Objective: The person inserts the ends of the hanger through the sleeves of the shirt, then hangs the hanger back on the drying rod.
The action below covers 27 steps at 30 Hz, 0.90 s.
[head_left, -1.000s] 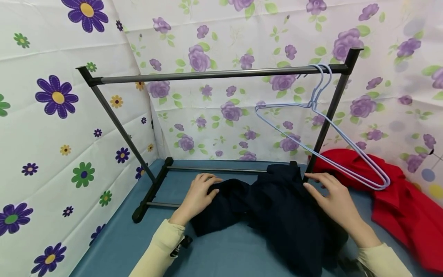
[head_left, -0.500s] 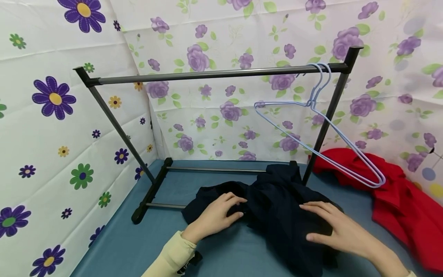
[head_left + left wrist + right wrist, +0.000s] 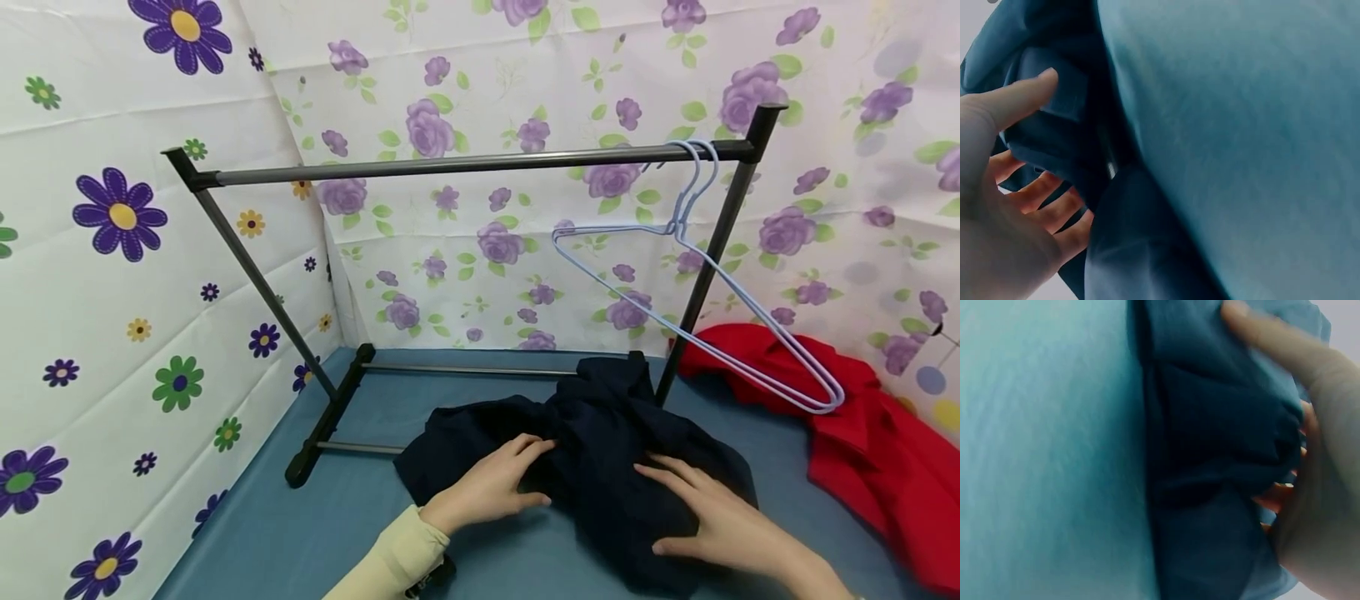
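Observation:
A dark navy garment (image 3: 600,433) lies crumpled on the blue cloth surface, its kind hidden by the folds. My left hand (image 3: 495,483) is at its near left part, fingertips against the folds and thumb held apart. In the left wrist view, the left fingers (image 3: 1054,200) reach along the cloth with a wide gap to the thumb. On the garment's right side rests my right hand (image 3: 712,517), fingers extended and thumb spread. The right wrist view has the right thumb (image 3: 1272,337) over a fold, with the other fingers partly hidden behind the cloth.
A black metal garment rack (image 3: 450,167) stands behind the garment, its lower bars (image 3: 360,448) close to the surface. Pale blue hangers (image 3: 750,367) hang at the rail's right end. A red garment (image 3: 870,442) lies at the right. Flower-patterned sheets (image 3: 480,292) enclose the back and left.
Both hands have come nearer the body and closer together over the navy garment. The left moved right; the right came down from beside the rack's post. The garment's left part has shifted slightly.

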{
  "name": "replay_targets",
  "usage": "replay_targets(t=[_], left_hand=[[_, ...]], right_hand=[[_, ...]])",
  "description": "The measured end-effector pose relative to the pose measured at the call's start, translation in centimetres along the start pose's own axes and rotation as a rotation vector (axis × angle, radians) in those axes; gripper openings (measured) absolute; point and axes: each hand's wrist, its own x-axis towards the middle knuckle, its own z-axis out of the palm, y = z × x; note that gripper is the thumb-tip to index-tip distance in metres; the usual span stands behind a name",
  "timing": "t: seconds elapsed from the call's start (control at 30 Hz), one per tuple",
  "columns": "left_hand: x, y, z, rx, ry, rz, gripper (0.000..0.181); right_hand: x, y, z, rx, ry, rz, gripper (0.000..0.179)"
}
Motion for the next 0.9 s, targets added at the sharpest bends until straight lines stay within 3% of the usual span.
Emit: replay_targets(t=[0.23,0.37,0.5,0.7,0.9], left_hand=[[0.6,-0.1,0.6,0.089,0.052,0.046,0.064],[0.8,-0.2,0.6,0.124,0.081,0.06,0.056],[1.0,-0.4,0.6,0.167,0.122,0.081,0.045],[1.3,-0.2,0.3,0.195,0.162,0.112,0.025],[0.9,-0.1,-0.6,0.186,0.163,0.102,0.019]], right_hand=[[0.6,-0.2,0.4,-0.092,0.099,-0.044,0.062],[0.9,-0.3,0.3,-0.104,0.116,-0.056,0.052],[1.4,-0.6,-0.2,-0.088,0.095,-0.051,0.05],[1.5,-0.8,-0.6,-0.062,0.076,-0.107,0.048],[1.3,-1.6,-1.2,-0.023,0.151,-0.2,0.051]])
